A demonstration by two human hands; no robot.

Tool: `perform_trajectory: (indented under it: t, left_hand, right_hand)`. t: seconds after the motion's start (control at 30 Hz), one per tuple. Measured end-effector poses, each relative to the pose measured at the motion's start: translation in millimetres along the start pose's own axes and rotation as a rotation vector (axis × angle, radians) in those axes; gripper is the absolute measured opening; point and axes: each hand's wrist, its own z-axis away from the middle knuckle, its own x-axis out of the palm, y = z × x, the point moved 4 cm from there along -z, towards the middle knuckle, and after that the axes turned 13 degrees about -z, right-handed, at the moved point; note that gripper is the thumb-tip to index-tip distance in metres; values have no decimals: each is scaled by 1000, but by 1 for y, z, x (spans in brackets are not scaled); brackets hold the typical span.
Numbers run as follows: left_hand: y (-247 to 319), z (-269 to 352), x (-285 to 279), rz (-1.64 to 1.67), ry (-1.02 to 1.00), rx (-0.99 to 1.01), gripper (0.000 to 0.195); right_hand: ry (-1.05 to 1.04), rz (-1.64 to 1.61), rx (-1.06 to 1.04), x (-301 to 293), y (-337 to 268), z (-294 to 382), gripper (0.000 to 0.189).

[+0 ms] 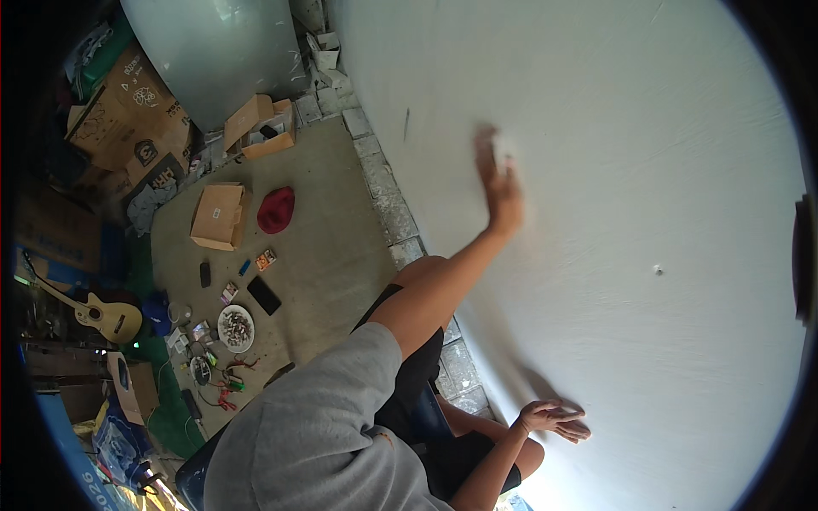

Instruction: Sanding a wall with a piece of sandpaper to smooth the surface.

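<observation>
My left hand (501, 195) is stretched out at a smooth, pale wall (613, 191) and blurred by motion. Between its thumb and fingers shows a small white thing (503, 148), too blurred to name. Lower in the picture, my right hand (555, 421) is beside the same wall with fingers spread and nothing in them. Its shadow falls on the wall close by; I cannot tell whether the fingertips touch. Fine streaks, a dark scratch (406, 124) and a small chipped spot (658, 270) mark the wall's surface.
Paving blocks (396, 214) line the wall's foot. On the floor lie cardboard boxes (217, 216), a red cloth item (276, 211), a black smartphone (264, 295), a plate of cigarette butts (236, 328) and tangled red-clamped cables (227, 399). An acoustic guitar (112, 317) stands farther left.
</observation>
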Motion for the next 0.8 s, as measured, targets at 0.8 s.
perform_trajectory:
  t: [0.8]
  left_hand:
    - [-8, -1, -12, -91, 20, -39, 52]
  right_hand:
    - [24, -61, 21, 5, -1, 3, 68]
